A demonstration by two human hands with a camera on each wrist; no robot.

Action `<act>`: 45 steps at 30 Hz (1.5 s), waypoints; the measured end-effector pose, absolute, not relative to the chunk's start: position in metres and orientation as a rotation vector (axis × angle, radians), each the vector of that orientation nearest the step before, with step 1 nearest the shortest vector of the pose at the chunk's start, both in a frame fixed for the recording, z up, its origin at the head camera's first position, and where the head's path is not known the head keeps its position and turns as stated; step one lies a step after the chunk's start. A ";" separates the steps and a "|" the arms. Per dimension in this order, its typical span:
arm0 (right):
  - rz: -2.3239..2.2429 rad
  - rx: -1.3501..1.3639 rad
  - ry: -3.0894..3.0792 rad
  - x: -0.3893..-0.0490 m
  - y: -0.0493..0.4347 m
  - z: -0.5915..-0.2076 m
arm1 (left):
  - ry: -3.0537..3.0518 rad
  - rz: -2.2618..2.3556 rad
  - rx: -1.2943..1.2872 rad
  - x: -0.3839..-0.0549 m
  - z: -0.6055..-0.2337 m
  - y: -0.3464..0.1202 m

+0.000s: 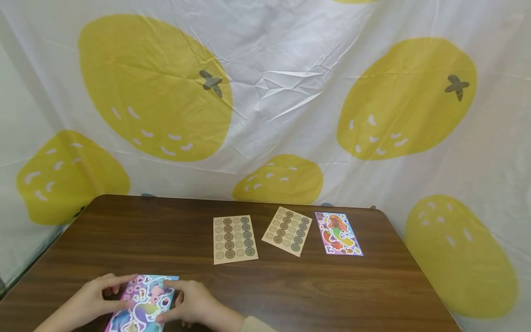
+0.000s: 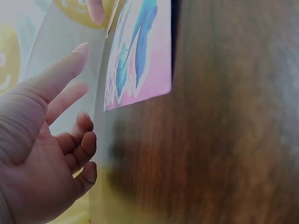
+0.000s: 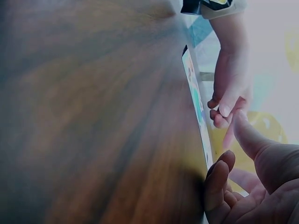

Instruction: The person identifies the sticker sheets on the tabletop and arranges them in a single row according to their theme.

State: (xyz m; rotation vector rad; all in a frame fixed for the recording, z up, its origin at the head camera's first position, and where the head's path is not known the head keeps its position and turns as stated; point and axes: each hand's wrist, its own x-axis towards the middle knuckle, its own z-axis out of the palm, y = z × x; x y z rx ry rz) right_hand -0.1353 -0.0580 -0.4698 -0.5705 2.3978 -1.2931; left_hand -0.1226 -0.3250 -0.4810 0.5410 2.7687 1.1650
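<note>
A purple and blue mermaid sticker sheet (image 1: 143, 299) lies on the wooden table (image 1: 290, 295) at the front left. At its left edge is my left hand (image 1: 93, 297), index finger and thumb reaching over the sheet. My right hand (image 1: 192, 302) comes in from the other side, its index finger and thumb spread over the right part. In the left wrist view, the sheet's pink corner (image 2: 156, 86) is beside the left hand (image 2: 46, 135), whose other fingers are loosely bent. The right wrist view catches the sheet (image 3: 197, 100) nearly edge-on, past the right hand (image 3: 261, 182).
Two tan sheets of round stickers (image 1: 235, 240) (image 1: 287, 231) lie toward the back middle of the table. To their right is another mermaid sticker sheet (image 1: 338, 234). A white cloth (image 1: 286, 124) with yellow fruit prints hangs behind the table.
</note>
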 end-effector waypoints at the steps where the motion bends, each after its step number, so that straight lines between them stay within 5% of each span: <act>1: -1.294 -0.572 2.397 -0.136 -0.058 -0.470 | 2.781 1.164 0.550 -0.123 -0.481 -0.325; 20: -1.382 -0.615 2.347 -0.144 -0.049 -0.467 | 2.988 1.176 0.700 -0.128 -0.476 -0.314; 45: -1.471 -0.739 2.360 -0.157 -0.033 -0.460 | 2.974 1.222 0.584 -0.130 -0.459 -0.291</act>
